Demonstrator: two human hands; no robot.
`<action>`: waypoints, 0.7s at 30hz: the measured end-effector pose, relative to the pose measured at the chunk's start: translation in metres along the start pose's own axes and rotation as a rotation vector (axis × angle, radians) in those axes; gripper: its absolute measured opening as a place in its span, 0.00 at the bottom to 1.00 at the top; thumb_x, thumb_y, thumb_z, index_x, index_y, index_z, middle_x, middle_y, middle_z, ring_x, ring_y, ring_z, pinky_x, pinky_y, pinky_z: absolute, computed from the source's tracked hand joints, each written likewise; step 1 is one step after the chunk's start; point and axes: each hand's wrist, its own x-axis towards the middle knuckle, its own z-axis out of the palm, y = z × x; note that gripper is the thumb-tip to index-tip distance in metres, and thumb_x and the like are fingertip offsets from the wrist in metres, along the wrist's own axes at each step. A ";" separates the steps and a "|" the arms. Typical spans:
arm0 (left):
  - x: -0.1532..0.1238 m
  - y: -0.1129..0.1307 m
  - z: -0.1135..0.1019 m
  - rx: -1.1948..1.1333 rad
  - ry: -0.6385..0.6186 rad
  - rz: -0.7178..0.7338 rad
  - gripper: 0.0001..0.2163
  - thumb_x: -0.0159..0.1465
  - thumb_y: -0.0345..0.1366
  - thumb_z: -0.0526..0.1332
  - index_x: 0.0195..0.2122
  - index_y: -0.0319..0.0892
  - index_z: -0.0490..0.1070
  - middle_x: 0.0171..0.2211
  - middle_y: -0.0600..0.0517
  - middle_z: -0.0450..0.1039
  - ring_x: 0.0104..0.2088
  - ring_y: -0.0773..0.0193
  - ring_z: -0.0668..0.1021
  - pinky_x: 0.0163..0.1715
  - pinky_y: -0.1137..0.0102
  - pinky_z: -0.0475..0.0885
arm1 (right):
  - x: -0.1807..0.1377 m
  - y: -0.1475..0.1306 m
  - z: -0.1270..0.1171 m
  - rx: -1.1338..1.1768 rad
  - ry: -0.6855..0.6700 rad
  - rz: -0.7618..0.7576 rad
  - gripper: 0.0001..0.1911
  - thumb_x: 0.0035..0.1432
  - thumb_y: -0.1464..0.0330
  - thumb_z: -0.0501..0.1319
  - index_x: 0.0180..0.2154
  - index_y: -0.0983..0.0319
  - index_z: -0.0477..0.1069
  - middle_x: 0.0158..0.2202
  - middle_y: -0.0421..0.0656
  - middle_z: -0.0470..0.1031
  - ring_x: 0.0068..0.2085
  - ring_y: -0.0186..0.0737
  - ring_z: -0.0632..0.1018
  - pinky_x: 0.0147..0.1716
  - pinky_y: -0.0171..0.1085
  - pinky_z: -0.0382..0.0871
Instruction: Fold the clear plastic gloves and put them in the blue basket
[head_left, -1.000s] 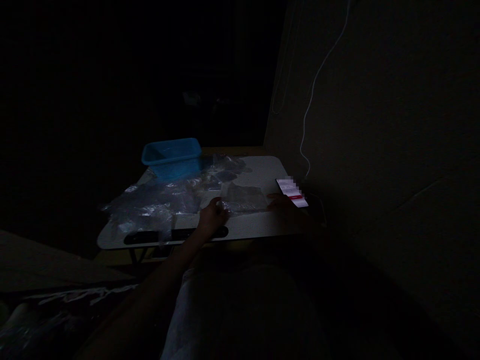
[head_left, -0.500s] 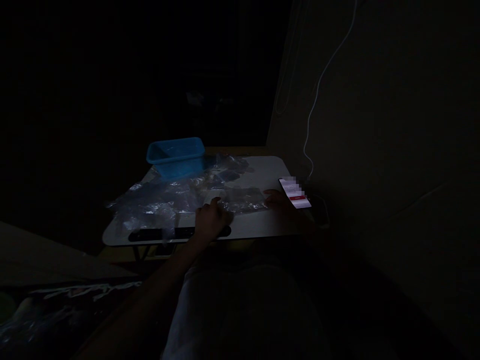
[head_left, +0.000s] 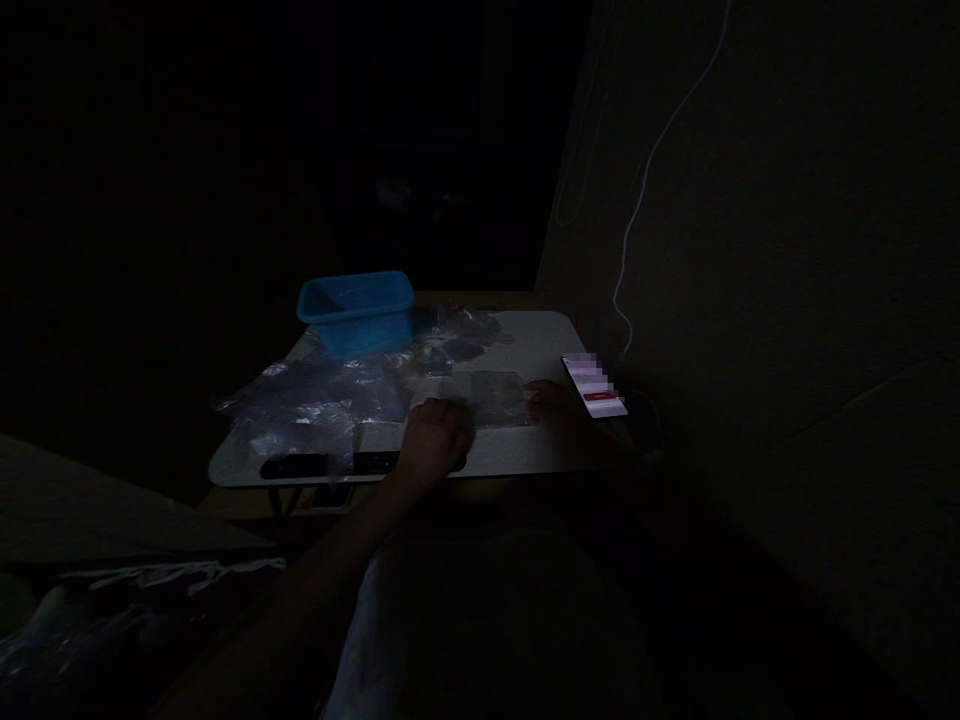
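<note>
A clear plastic bag (head_left: 496,398) lies flat on the white table (head_left: 536,340), between my two hands. My left hand (head_left: 435,430) rests at its left end, knuckles up, with the fingers bent together over the plastic. At the bag's right edge, my right hand (head_left: 549,402) holds the plastic between thumb and fingers, though dim light blurs the detail. A loose heap of clear plastic bags (head_left: 322,395) spreads over the table's left side, beside my left hand.
A blue basket (head_left: 360,312) stands at the back left, behind the heap. A lit phone (head_left: 596,388) sits at the table's right edge, near my right hand. A white cable (head_left: 637,200) hangs along the right wall. A dark slot (head_left: 322,466) runs along the table's front edge.
My left hand has shifted slightly right and its raised finger has come down onto the bag. The bag looks flatter and smoother. My right hand stays at its edge.
</note>
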 end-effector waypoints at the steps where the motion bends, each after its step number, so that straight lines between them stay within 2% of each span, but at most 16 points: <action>1: 0.000 0.004 0.002 -0.017 -0.002 0.080 0.18 0.61 0.37 0.49 0.50 0.38 0.65 0.47 0.42 0.68 0.50 0.54 0.67 0.47 0.62 0.61 | -0.001 -0.002 0.000 0.000 0.007 -0.007 0.16 0.45 0.74 0.55 0.40 0.63 0.66 0.20 0.36 0.69 0.26 0.36 0.73 0.28 0.33 0.66; 3: 0.000 0.012 0.008 -0.042 -0.014 0.193 0.22 0.63 0.40 0.47 0.56 0.35 0.56 0.56 0.41 0.58 0.57 0.54 0.59 0.53 0.61 0.56 | -0.003 -0.003 0.000 -0.003 0.023 -0.028 0.15 0.45 0.74 0.55 0.39 0.63 0.67 0.20 0.36 0.70 0.27 0.36 0.74 0.28 0.33 0.66; 5: -0.002 0.021 0.016 -0.027 -0.037 0.197 0.26 0.63 0.44 0.45 0.58 0.33 0.51 0.60 0.39 0.51 0.60 0.52 0.53 0.55 0.59 0.53 | -0.003 -0.003 0.001 -0.018 0.047 -0.035 0.15 0.44 0.74 0.54 0.38 0.63 0.67 0.20 0.36 0.70 0.26 0.35 0.73 0.28 0.34 0.67; 7: -0.004 0.026 0.024 0.012 -0.066 0.160 0.28 0.64 0.47 0.43 0.59 0.31 0.49 0.60 0.36 0.48 0.61 0.50 0.50 0.56 0.56 0.52 | -0.001 -0.001 0.002 -0.029 0.050 -0.021 0.16 0.44 0.75 0.54 0.38 0.63 0.67 0.19 0.36 0.69 0.25 0.35 0.73 0.27 0.33 0.67; 11: -0.011 0.030 0.032 0.073 -0.084 0.123 0.29 0.64 0.48 0.42 0.59 0.30 0.49 0.60 0.34 0.48 0.61 0.49 0.50 0.56 0.54 0.51 | -0.001 0.003 0.002 -0.005 0.038 -0.022 0.15 0.44 0.75 0.55 0.38 0.63 0.67 0.20 0.36 0.70 0.27 0.36 0.74 0.28 0.34 0.68; 15: -0.014 0.030 0.028 0.076 -0.102 0.100 0.29 0.64 0.48 0.42 0.58 0.29 0.51 0.60 0.34 0.49 0.61 0.49 0.51 0.57 0.56 0.50 | -0.005 0.002 0.001 -0.026 0.076 -0.025 0.13 0.44 0.73 0.55 0.36 0.61 0.68 0.24 0.38 0.72 0.29 0.36 0.75 0.30 0.34 0.68; 18: -0.009 0.029 0.023 0.049 -0.096 0.077 0.28 0.64 0.48 0.41 0.58 0.30 0.53 0.59 0.35 0.51 0.61 0.49 0.52 0.57 0.55 0.51 | -0.006 -0.001 0.000 -0.061 0.054 -0.031 0.13 0.43 0.74 0.55 0.35 0.61 0.69 0.24 0.38 0.72 0.29 0.36 0.74 0.30 0.34 0.68; 21: 0.001 0.028 0.021 0.027 -0.089 0.044 0.29 0.64 0.48 0.40 0.59 0.30 0.50 0.60 0.35 0.50 0.61 0.50 0.51 0.57 0.55 0.51 | -0.006 -0.004 -0.001 -0.050 0.040 -0.073 0.13 0.42 0.74 0.55 0.33 0.61 0.69 0.25 0.39 0.73 0.30 0.37 0.74 0.30 0.34 0.68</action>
